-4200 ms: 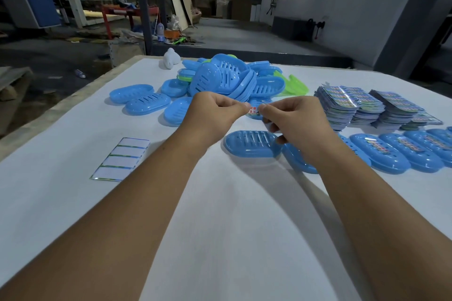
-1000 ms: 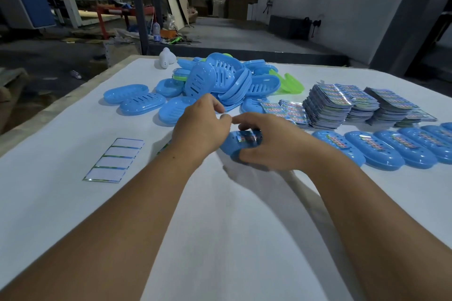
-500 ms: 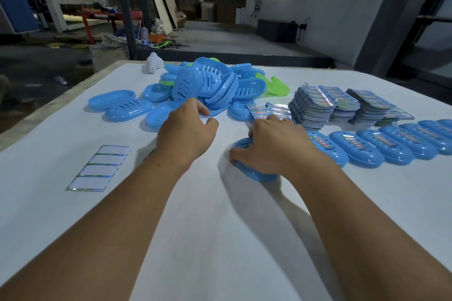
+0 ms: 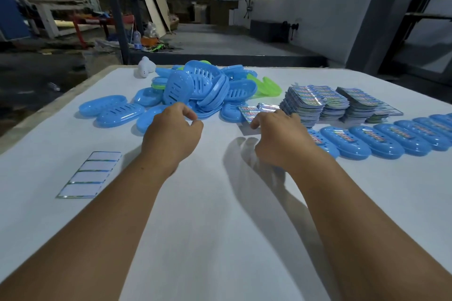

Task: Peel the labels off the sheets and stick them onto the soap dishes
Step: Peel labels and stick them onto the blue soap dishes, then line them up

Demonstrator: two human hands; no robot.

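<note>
A heap of unlabelled blue soap dishes [image 4: 203, 90] lies at the back of the white table [image 4: 220, 227]. A row of labelled blue dishes [image 4: 354, 142] runs along the right. My right hand [image 4: 281, 139] partly covers the row's nearest dish, and its straight fingertips touch a loose label sheet [image 4: 249, 112]. Stacks of label sheets [image 4: 315, 102] stand behind the row. My left hand [image 4: 171, 134] hovers with loosely curled fingers beside a single blue dish [image 4: 146, 122] and holds nothing.
A used backing sheet [image 4: 90, 173] lies at the left. Green dishes [image 4: 266, 88] and a small white object [image 4: 146, 67] sit near the heap. The table's left edge [image 4: 49, 110] drops to the workshop floor.
My right hand slid the freshly labelled dish right into the row, let it go and reached up to the loose label sheet. My left hand stayed near the heap.
</note>
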